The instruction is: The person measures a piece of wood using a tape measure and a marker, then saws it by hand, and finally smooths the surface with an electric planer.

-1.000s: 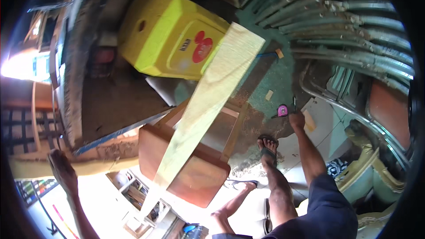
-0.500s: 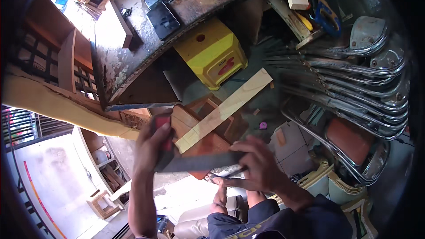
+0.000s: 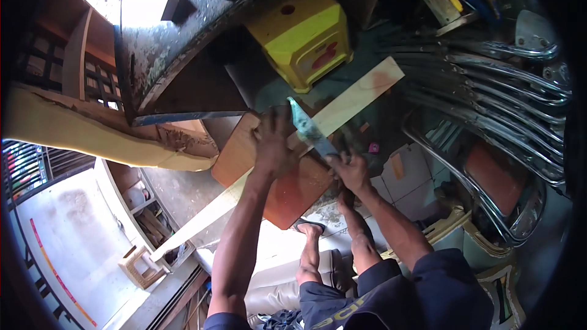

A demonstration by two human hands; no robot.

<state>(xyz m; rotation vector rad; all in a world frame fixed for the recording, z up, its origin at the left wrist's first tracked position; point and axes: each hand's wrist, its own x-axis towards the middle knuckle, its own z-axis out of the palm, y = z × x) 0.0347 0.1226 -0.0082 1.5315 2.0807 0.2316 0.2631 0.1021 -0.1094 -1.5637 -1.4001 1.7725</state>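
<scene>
A long pale plank (image 3: 361, 95) slants across a reddish-brown wooden surface (image 3: 298, 195), from far right to near left. My left hand (image 3: 272, 143) lies over the plank's middle, fingers spread, with nothing visible in it. Beside it my right hand (image 3: 350, 170) is closed around the near end of a flat, tapered blue-grey blade-like tool (image 3: 312, 131). The tool crosses over the plank, its narrow tip pointing far left. Its exact kind is unclear, and my fingers cover the gripped end.
A yellow plastic stool (image 3: 302, 36) stands beyond the plank, beside a worn workbench (image 3: 159, 52). Stacked metal-framed chairs (image 3: 501, 98) crowd the right side. A small pink object (image 3: 373, 147) lies on the floor. Yellow foam (image 3: 92, 140) edges the left.
My left hand has left the red-ended tool and moved right onto the plank, opening. My right hand now holds a blade alone, its tip swung away from me. The view has shifted.
</scene>
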